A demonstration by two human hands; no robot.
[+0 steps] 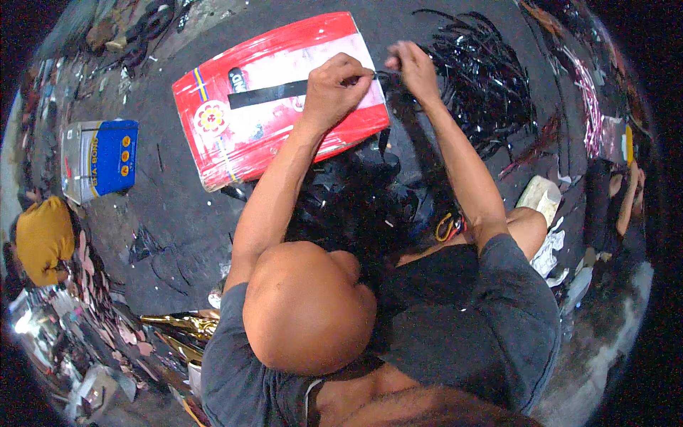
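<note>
A red and white board [284, 39], shiny as if wrapped in clear film, lies tilted on the dark floor in front of me. Across its middle runs a flat black strip [267, 95]. Over the board's right part, my left hand [334, 89] is closed, with thumb and forefinger pinching the strip's right end. My right hand [414, 70] hovers just past the board's right edge, apart from the left one; its fingers are curled and smeared by motion. Beside it spreads a big heap of glossy black strips [487, 85]. More black scraps [356, 188] lie between the board and my legs.
A blue and white box [117, 158] stands to the left. Another person in a yellow top [44, 238] is at the far left; another person's arm [629, 196] shows far right. Gold sheeting [188, 325], pink strips [588, 99] and a pale block [538, 197] lie around me.
</note>
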